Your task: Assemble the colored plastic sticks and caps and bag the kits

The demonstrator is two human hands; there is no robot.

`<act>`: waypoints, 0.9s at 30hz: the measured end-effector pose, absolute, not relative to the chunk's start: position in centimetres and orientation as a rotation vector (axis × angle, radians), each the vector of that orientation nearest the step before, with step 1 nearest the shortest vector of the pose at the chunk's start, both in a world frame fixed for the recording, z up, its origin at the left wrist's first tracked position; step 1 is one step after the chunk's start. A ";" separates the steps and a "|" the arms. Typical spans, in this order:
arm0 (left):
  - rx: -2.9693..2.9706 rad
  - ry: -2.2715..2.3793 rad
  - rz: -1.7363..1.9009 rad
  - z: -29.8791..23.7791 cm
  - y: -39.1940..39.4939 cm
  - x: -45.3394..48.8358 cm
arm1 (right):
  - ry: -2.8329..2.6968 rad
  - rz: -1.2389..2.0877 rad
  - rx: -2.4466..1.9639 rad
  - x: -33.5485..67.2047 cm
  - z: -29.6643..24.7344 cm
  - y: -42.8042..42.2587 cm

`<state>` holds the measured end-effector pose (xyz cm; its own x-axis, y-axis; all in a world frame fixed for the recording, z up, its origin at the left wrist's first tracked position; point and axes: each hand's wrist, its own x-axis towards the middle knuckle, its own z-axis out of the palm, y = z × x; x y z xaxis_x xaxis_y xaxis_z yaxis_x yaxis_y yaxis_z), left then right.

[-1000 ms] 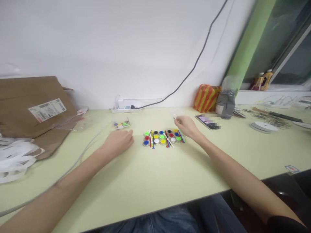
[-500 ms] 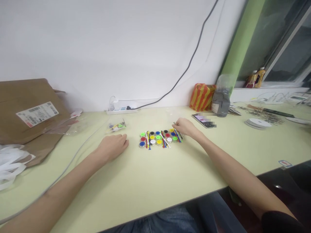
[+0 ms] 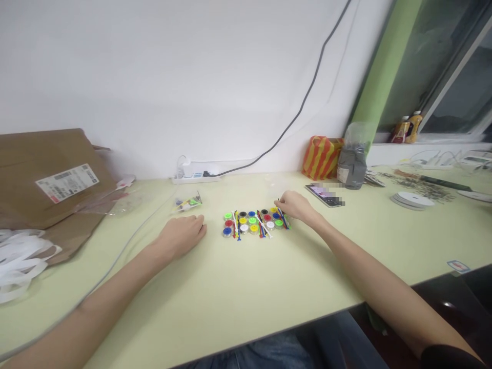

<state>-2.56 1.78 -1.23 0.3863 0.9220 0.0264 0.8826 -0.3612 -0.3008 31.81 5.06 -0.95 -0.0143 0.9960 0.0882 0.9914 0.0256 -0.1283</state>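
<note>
Rows of small round pieces with coloured tops in blue, red, green, yellow, white and black lie on the table. Between the rows are bundles of thin plastic arrows in several colours. My right hand is at the far right end of this layout, its fingertips pinched on a thin black plastic arrow, mostly hidden by the fingers. My left hand rests on the table left of the pieces, fingers curled in, with nothing seen in it. Behind it lies a clear bag of coloured parts.
A phone lies behind my right hand. Further back stand a striped bag and a grey bag. White discs lie to the right. At left are a brown paper package and a cable. A power strip sits by the wall.
The view has shifted slightly, moving everything a little right and down. My right fingertips have lowered towards the right-hand arrows with the black arrow. My left hand stays resting on the table.
</note>
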 end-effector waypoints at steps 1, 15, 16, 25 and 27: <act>-2.385 -1.593 0.202 -1.2 1.7 -2.5 | -2.137 0.039 -2.091 31.8 -1.0 5.0; -2.404 -1.584 0.056 0.3 -0.3 0.7 | -2.038 -0.013 -1.803 29.7 -0.5 3.2; -2.428 -1.569 -0.036 0.3 -0.8 1.3 | -2.029 0.010 -1.752 29.0 -0.5 2.6; -2.778 -1.270 -1.090 -1.9 -2.9 3.0 | -2.158 0.542 -0.961 23.1 -0.8 -2.7; -2.767 -1.150 -1.104 -1.8 -2.8 2.8 | -2.105 0.633 -0.918 23.0 -0.6 -3.0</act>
